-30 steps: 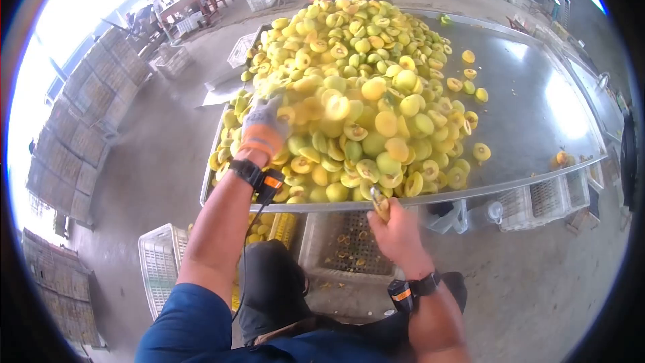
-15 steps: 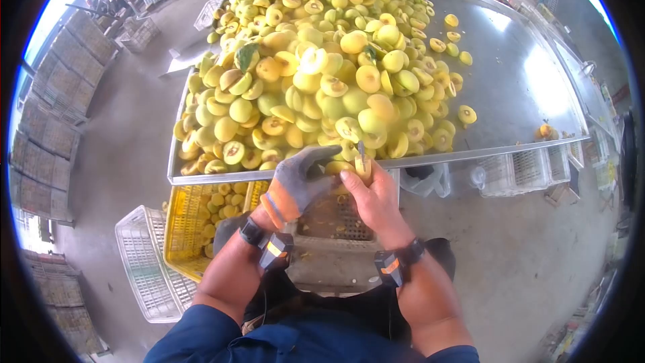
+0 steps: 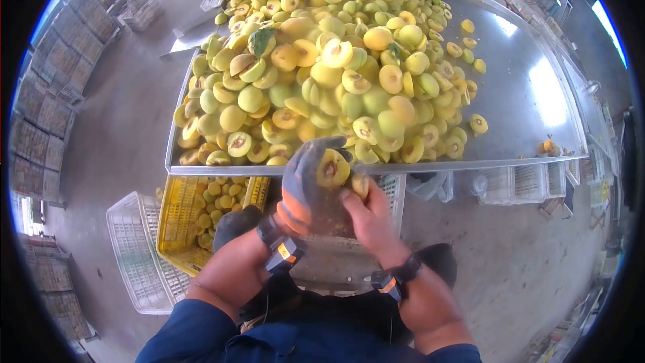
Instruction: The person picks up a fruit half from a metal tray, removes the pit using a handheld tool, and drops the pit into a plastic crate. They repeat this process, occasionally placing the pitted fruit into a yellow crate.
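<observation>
Fruit half (image 3: 332, 168) in gloved left hand (image 3: 304, 180), fingers curled round its far and left sides; cut face toward viewer, dark centre exposed, outline near-round, no marked long axis. Bare right hand (image 3: 371, 218): fingers closed on short pale-handled tool (image 3: 361, 186), just right of fruit; handle roughly upright, tip blurred, contact with fruit uncertain. Left hand nearer fruit. Both hands at near edge of metal bench (image 3: 521, 94), below heaped fruit halves (image 3: 322, 87).
</observation>
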### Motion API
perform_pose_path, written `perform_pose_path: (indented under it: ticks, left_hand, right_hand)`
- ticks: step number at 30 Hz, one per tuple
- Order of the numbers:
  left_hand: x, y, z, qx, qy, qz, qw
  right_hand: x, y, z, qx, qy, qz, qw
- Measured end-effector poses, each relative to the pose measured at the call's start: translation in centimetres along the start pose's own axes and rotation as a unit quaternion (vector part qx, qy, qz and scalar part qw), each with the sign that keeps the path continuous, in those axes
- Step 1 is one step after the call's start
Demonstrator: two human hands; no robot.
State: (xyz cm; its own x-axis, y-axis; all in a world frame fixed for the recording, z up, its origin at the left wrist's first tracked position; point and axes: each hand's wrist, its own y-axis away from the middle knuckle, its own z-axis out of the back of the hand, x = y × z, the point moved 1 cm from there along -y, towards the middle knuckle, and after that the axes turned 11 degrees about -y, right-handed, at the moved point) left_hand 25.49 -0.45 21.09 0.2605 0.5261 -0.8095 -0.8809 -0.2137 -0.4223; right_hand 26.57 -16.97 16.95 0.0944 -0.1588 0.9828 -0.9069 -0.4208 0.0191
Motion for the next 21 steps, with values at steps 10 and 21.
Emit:
perform_pose_path:
  ticks: [10, 21]
  left_hand:
    - [1.2, 0.6, 0.1, -0.003, -0.054, -0.072, 0.996]
    - [2.8, 1.5, -1.7, 0.040, -0.115, -0.066, 0.990]
  right_hand:
    - [4.4, 0.7, -0.1, 0.019, 0.233, 0.046, 0.971]
    - [4.0, 0.0, 0.1, -0.061, 0.179, 0.065, 0.980]
